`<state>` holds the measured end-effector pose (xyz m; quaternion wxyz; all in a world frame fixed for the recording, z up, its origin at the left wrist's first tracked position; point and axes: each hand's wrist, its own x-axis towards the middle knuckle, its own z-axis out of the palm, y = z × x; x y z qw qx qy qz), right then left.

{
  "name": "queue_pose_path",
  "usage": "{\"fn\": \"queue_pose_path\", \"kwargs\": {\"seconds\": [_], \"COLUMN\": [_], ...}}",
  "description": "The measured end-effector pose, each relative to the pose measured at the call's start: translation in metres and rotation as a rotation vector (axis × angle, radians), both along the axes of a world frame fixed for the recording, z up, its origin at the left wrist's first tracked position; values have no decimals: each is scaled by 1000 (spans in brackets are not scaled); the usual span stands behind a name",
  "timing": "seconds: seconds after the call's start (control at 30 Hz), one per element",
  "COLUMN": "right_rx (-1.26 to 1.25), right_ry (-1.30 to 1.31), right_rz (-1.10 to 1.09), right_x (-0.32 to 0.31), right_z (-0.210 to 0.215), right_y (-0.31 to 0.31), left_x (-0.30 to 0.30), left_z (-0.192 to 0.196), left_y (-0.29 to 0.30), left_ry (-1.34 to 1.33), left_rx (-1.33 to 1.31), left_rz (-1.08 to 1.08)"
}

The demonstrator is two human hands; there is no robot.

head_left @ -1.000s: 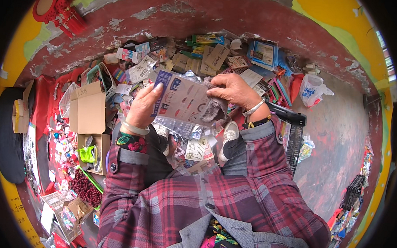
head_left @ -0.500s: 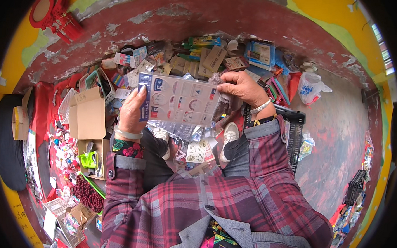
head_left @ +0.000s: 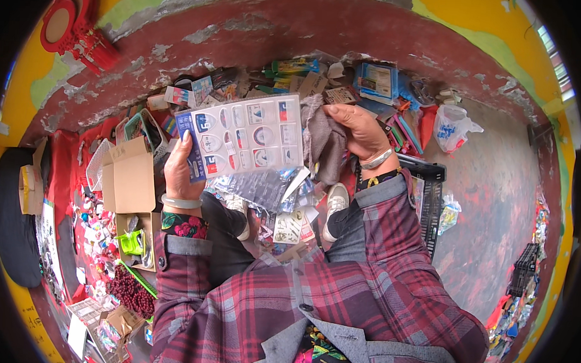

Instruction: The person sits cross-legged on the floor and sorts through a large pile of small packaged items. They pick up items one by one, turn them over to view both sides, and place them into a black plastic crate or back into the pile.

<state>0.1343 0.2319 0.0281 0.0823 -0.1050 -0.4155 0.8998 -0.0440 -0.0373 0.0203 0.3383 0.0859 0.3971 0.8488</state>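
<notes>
head view: only cam, looks down at lap, landmark = sheet
sheet [head_left: 244,138]: clear plastic sticker sheet w/ rows of small round + square badges, held flat, tilted up to the right, above knees
L hand [head_left: 183,171]: clamped on sheet's lower-left corner, thumb on top face, bangle at wrist
R hand [head_left: 359,129]: just right of sheet, fingers closed on grey cloth [head_left: 324,144]; pale bangle + dark band at wrist
hands: apart, one at each end of sheet
cloth: bunched, touching sheet's right edge; can't tell if R hand also pinches sheet under it
packets [head_left: 264,190]: clear wrapped bundle directly below sheet, on lap, more cards under it
shoe [head_left: 334,205]: white, below-right of sheet; 2nd one partly hidden below sheet
box [head_left: 133,182]: open cardboard, left of sheet, near L hand; green item inside
beads [head_left: 133,291]: dark red pile, well below-left of sheet
pile [head_left: 307,76]: mixed small packets + cards on floor above sheet, along red wall base
blue pack [head_left: 377,79]: above-right of sheet
bag [head_left: 452,126]: white plastic, well right of sheet
crate [head_left: 430,199]: black, right of sheet, beside R forearm
red ornament [head_left: 72,30]: far above-left of sheet, on wall
sleeves: plaid red/grey, both arms
</notes>
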Motion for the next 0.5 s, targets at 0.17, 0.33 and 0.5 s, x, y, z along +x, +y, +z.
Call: {"fn": "queue_pose_path", "kwargs": {"seconds": [0.17, 0.33, 0.5], "right_rx": [77, 193, 446], "right_ry": [28, -36, -56], "right_rz": [112, -36, -173], "right_x": [-4, -16, -15], "right_z": [-1, -3, -14], "right_y": [-10, -24, -10], "left_x": [2, 9, 21], "left_z": [0, -4, 3], "left_y": [1, 6, 27], "left_ry": [47, 13, 300], "left_rx": [-48, -51, -127], "left_rz": [-64, -86, 62]}}
